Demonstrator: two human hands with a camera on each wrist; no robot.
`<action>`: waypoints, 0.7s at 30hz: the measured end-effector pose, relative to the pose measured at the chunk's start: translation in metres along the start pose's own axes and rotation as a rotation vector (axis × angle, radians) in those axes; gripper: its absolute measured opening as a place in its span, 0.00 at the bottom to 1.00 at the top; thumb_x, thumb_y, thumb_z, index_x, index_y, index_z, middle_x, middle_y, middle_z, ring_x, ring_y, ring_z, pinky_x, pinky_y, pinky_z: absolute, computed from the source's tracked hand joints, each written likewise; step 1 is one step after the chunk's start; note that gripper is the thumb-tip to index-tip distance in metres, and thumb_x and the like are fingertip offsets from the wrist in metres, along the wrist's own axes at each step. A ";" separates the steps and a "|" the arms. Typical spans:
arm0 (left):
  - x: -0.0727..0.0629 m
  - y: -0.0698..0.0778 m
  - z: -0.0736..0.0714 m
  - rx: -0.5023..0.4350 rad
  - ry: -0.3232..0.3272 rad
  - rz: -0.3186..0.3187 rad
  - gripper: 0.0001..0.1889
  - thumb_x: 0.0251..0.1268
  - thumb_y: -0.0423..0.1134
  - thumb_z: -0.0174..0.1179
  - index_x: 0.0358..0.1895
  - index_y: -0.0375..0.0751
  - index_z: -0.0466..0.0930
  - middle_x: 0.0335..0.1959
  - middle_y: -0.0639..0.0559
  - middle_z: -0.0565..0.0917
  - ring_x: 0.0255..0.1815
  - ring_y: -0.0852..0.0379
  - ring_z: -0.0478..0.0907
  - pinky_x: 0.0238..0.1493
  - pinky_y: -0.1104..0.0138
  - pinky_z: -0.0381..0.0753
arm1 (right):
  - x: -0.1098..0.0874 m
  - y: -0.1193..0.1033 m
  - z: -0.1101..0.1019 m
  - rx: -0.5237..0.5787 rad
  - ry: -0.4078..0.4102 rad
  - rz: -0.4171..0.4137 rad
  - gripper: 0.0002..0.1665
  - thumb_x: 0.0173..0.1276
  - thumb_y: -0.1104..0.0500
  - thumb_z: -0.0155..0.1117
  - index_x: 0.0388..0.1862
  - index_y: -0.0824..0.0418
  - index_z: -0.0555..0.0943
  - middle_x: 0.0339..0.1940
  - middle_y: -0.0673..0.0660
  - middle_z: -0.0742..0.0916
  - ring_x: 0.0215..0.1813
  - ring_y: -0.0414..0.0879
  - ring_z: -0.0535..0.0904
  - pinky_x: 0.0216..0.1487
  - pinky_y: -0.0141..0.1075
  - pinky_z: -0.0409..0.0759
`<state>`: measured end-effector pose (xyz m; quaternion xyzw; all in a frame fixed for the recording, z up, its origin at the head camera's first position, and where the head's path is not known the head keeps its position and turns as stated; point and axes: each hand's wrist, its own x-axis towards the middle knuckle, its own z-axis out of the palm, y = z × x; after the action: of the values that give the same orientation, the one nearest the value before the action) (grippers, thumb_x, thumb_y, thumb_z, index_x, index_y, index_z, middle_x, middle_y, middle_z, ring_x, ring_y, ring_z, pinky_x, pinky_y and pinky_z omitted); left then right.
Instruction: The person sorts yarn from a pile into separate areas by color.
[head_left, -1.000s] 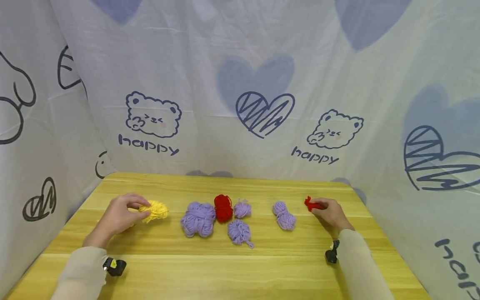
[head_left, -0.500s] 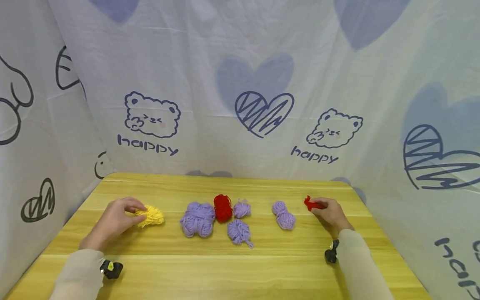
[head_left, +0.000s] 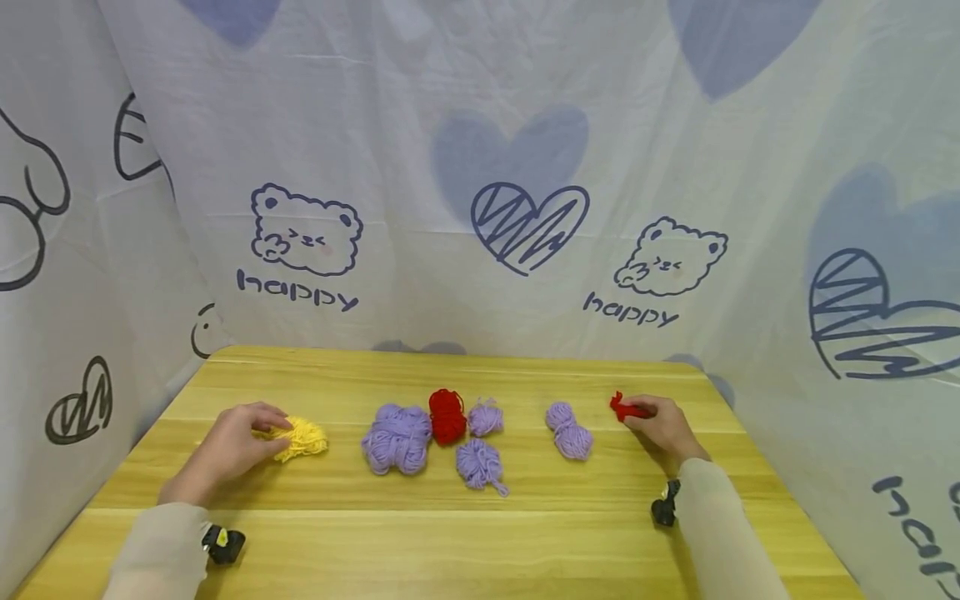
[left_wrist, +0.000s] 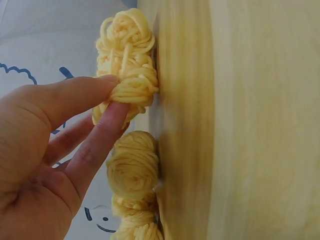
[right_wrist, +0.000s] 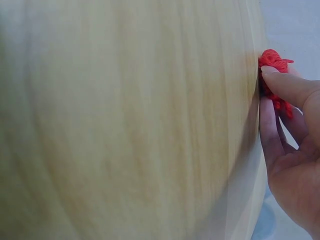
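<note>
At the table's left my left hand (head_left: 238,440) pinches a yellow yarn skein (head_left: 304,438) between thumb and fingers. The left wrist view shows this yellow skein (left_wrist: 127,60) close up, low beside the tabletop. Another yellow yarn ball (left_wrist: 132,165) lies near it, with more yellow yarn (left_wrist: 135,220) beyond; in the head view the hand hides most of these. On the right side, my right hand (head_left: 663,427) holds a small red yarn bundle (head_left: 627,407) by thumb and fingertips. That red bundle (right_wrist: 272,62) appears at the table surface in the right wrist view.
Mid-table, a large lilac yarn skein (head_left: 397,439) touches a red skein (head_left: 447,417). Two smaller lilac balls, a rear one (head_left: 486,417) and a front one (head_left: 481,465), sit beside them. A lilac twisted skein (head_left: 569,431) lies farther right. Printed curtains (head_left: 420,275) surround the wooden table (head_left: 450,550).
My left hand has moved slightly left and down with the yellow skein, which now sits lower and closer to the table. The right hand and the red bundle stay in place.
</note>
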<state>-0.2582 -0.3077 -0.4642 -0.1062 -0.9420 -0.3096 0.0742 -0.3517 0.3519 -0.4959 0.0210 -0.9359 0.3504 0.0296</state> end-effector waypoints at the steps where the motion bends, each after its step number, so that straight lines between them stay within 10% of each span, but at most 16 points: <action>1: 0.000 0.000 0.000 0.008 0.000 0.004 0.09 0.59 0.31 0.73 0.43 0.34 0.90 0.55 0.30 0.85 0.50 0.33 0.85 0.52 0.43 0.86 | 0.000 0.000 0.000 -0.001 0.005 0.003 0.19 0.71 0.62 0.68 0.60 0.66 0.84 0.64 0.73 0.83 0.64 0.69 0.78 0.69 0.62 0.76; 21: -0.004 -0.006 -0.008 0.087 0.008 -0.002 0.07 0.56 0.32 0.75 0.38 0.34 0.91 0.49 0.32 0.86 0.54 0.28 0.80 0.59 0.34 0.76 | -0.004 -0.005 0.000 0.006 -0.007 -0.005 0.19 0.71 0.64 0.67 0.59 0.67 0.83 0.64 0.74 0.83 0.64 0.70 0.78 0.69 0.63 0.75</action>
<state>-0.2547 -0.3175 -0.4625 -0.1007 -0.9543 -0.2689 0.0823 -0.3478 0.3486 -0.4925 0.0246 -0.9349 0.3530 0.0270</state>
